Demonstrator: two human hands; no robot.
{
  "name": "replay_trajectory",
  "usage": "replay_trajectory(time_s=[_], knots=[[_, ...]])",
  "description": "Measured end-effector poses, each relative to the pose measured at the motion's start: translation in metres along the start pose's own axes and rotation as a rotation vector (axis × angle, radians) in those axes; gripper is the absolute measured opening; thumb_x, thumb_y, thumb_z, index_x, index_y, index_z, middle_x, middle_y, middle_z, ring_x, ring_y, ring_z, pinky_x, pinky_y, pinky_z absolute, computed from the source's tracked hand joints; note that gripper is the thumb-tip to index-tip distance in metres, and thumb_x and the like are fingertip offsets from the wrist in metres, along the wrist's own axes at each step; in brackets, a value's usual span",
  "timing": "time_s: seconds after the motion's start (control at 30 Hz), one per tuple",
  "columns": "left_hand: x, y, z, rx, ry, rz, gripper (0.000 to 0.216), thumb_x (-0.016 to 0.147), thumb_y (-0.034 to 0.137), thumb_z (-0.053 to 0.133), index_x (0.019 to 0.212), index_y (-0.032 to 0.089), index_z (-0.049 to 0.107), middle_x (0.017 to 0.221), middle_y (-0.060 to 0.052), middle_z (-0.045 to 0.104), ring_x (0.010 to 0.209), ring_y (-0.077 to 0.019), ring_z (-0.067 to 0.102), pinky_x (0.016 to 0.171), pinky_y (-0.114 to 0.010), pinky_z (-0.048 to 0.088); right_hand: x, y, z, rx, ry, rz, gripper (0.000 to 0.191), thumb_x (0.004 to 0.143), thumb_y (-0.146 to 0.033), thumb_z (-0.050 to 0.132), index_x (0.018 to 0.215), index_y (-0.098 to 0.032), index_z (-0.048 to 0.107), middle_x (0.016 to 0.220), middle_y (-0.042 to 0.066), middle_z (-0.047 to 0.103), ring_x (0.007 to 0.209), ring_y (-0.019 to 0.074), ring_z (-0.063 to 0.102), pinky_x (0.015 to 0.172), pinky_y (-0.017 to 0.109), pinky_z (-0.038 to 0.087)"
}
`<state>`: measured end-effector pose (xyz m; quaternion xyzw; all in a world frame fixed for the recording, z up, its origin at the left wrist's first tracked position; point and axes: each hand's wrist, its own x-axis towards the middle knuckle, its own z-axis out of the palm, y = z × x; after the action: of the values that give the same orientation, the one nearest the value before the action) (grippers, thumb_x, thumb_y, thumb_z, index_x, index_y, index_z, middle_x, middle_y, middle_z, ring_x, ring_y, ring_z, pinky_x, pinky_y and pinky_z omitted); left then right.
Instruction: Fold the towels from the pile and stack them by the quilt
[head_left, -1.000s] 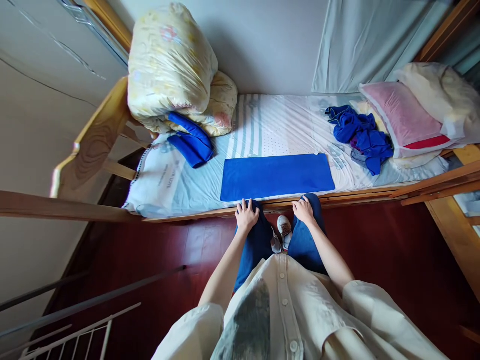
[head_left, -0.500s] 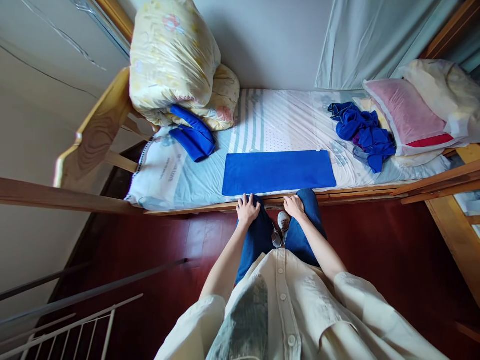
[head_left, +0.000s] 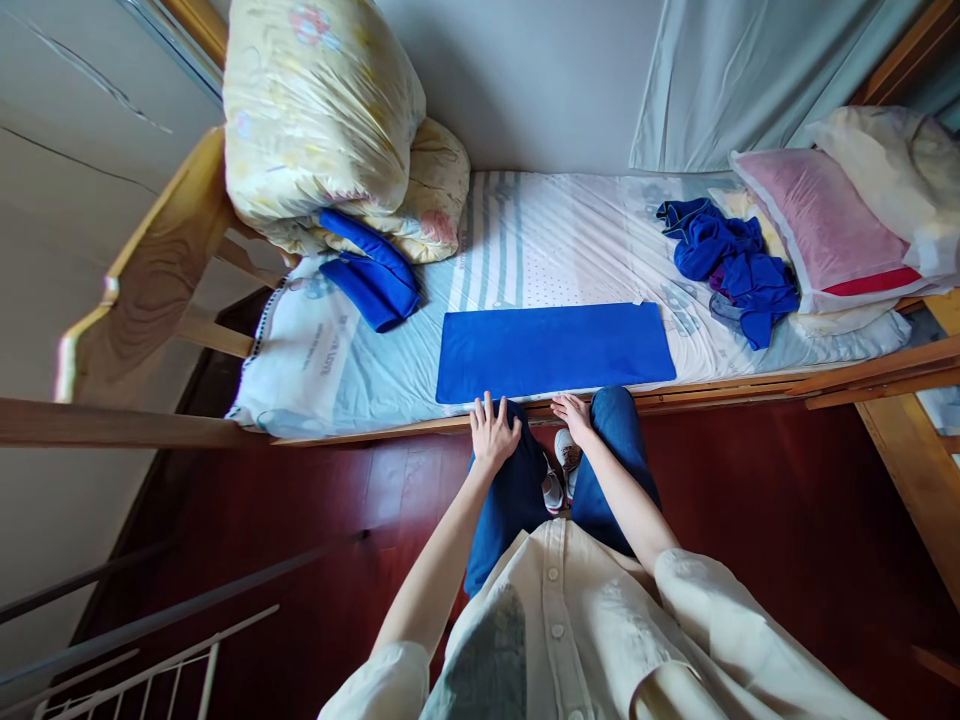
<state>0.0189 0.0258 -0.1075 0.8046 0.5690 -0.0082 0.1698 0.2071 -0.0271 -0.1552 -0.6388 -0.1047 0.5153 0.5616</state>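
A flat blue cloth (head_left: 555,350), folded into a long rectangle, lies on the bed's mattress (head_left: 555,250) near the front edge. My left hand (head_left: 493,436) rests open on my left knee, fingers spread, just below the cloth's left part. My right hand (head_left: 574,415) lies open on my right knee, close to the bed's wooden rail (head_left: 712,395). Neither hand holds anything or touches the cloth. A folded blue garment (head_left: 371,280) sits at the left beside a rolled yellow quilt (head_left: 330,130). A crumpled blue garment (head_left: 731,265) lies at the right.
A pink pillow (head_left: 817,225) and a cream bundle (head_left: 892,170) fill the bed's right end. A wooden headboard (head_left: 142,290) stands at the left, a wooden frame (head_left: 915,480) at the right. Dark red floor (head_left: 300,510) spreads below, with a white rack (head_left: 150,675) at bottom left.
My right hand has slid left along my knee toward the middle. The left hand has barely moved. The view has shifted slightly.
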Motion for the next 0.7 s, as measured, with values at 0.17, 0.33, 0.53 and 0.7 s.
replay_trajectory(time_s=[0.17,0.33,0.53,0.7], knots=[[0.018,0.004,0.009,0.073,0.009,0.319,0.070,0.096,0.030,0.050,0.162,0.008,0.045,0.177,-0.017,0.024,0.167,-0.0365,0.013,0.136,-0.057,0.015,0.013,0.009,0.011,0.252,0.115,0.105,0.013,0.094,-0.027,0.071,0.102,-0.018,0.066,0.112,0.012,0.082,0.102,0.0214,0.080,0.100,0.039,0.063],[0.044,0.013,0.022,0.173,-0.094,0.491,0.072,0.094,0.027,0.049,0.163,0.008,0.044,0.174,-0.017,0.029,0.165,-0.0335,0.023,0.136,-0.055,0.018,0.020,0.012,0.020,0.476,0.237,0.185,0.014,0.086,-0.023,0.080,0.093,-0.017,0.070,0.090,0.007,0.083,0.088,0.0180,0.080,0.088,0.029,0.064],[0.081,0.031,0.035,0.209,-0.233,0.681,0.070,0.094,0.022,0.048,0.163,0.013,0.045,0.175,-0.012,0.030,0.164,-0.0274,0.026,0.135,-0.045,0.024,0.028,0.009,0.027,0.538,0.332,0.236,0.013,0.081,-0.021,0.084,0.085,-0.018,0.072,0.083,0.005,0.082,0.081,0.0177,0.079,0.082,0.028,0.064],[0.150,0.057,0.033,0.156,-0.285,0.652,0.064,0.097,0.020,0.043,0.161,0.018,0.049,0.172,-0.011,0.038,0.160,-0.0251,0.037,0.130,-0.042,0.035,0.030,0.013,0.030,0.559,0.370,0.243,0.011,0.080,-0.018,0.081,0.079,-0.017,0.070,0.080,0.006,0.080,0.076,0.0161,0.077,0.082,0.027,0.063]])
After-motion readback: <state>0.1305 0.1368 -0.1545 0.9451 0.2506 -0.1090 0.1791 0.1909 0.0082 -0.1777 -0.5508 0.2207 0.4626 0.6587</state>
